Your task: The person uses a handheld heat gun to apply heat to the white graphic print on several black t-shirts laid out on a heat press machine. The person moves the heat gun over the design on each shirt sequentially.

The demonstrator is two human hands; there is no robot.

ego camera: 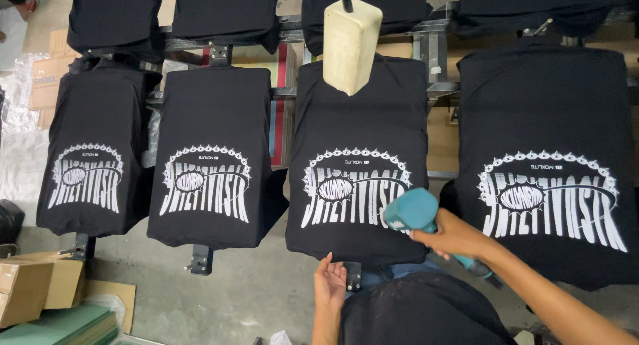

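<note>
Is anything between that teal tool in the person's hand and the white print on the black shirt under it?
Nothing visible. The right hand holds the teal tool right over the shirt, beside its white print. The left hand rests at the shirt's near edge, clear of it.

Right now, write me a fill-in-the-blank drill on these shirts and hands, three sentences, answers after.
1. The right hand holds a ____ tool over a black shirt.
2. The left hand touches that shirt's ____ edge.
3. A cream block hangs above the shirt that is ____ from the left in the near row.

Missing words: teal; near (bottom); third
</note>
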